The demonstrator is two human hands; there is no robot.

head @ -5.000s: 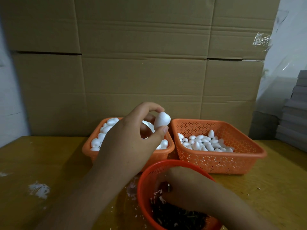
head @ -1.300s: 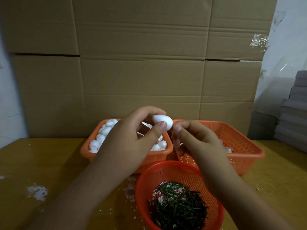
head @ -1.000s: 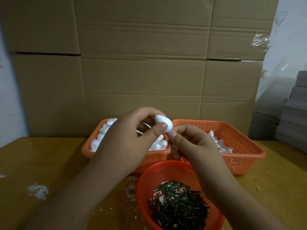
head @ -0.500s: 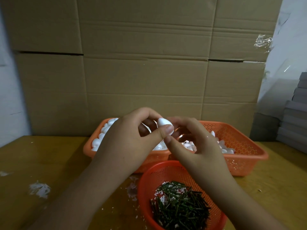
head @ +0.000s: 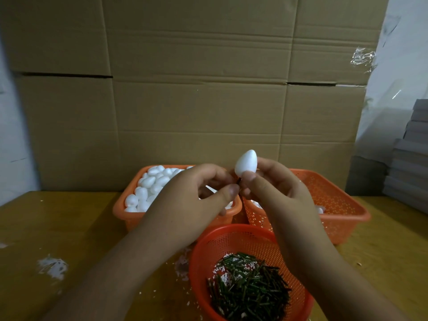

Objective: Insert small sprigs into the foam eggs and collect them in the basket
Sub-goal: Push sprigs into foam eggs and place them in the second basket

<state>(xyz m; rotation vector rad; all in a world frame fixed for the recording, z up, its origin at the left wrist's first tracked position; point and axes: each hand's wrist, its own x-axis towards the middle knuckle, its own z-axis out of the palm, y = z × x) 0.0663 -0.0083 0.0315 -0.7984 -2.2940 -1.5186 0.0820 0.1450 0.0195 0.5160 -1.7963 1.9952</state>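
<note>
The right hand [head: 275,188] pinches a white foam egg [head: 246,163] above the baskets. The egg stands almost upright, narrow tip up and leaning a little right. The left hand [head: 192,205] pinches a dark sprig [head: 238,180] at the egg's fat bottom end. More sprigs fill the round basket [head: 231,237] on the bench [head: 69,228].

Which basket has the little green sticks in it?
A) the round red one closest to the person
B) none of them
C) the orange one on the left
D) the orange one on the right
A: the green sprigs lie piled in the round red basket nearest the person, while the left orange basket holds white foam eggs.
</note>
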